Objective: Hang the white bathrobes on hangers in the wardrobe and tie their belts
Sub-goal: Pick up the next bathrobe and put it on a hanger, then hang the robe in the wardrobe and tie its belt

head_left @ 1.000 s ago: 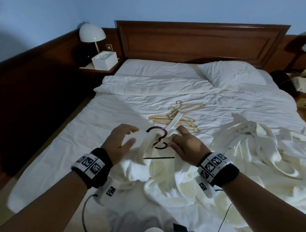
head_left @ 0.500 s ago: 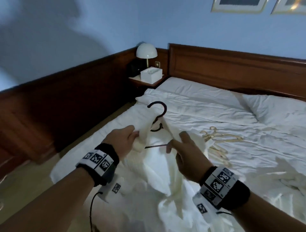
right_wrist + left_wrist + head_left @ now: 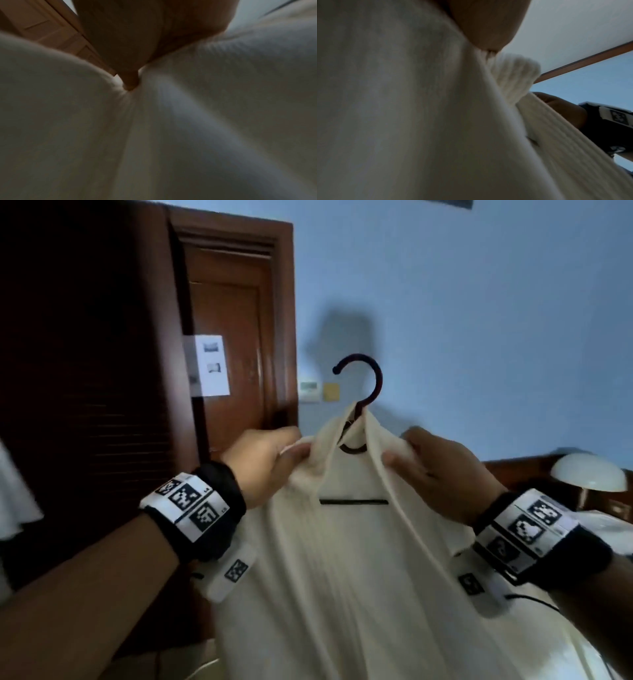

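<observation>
A white bathrobe point(image 3: 349, 570) hangs in the air on a dark hanger point(image 3: 368, 385) whose hook sticks up above the collar and whose crossbar shows below it. My left hand point(image 3: 270, 460) grips the robe's left shoulder and my right hand point(image 3: 428, 467) grips its right shoulder, both at the hanger's ends. In the left wrist view the ribbed bathrobe point(image 3: 419, 121) fills the picture with my right hand point(image 3: 561, 106) beyond it. In the right wrist view my thumb presses into the bathrobe point(image 3: 188, 128). No belt is visible.
A dark slatted wardrobe door point(image 3: 85, 405) stands at the left, and a wooden room door point(image 3: 236, 337) with a paper sheet taped on it behind it. A blue wall is ahead. A bedside lamp point(image 3: 589, 474) and the bed's edge lie at the right.
I have lifted the robe on its hanger off the bed and turned left from the bed toward the wardrobe and door. Both hands now grip the robe's shoulders.
</observation>
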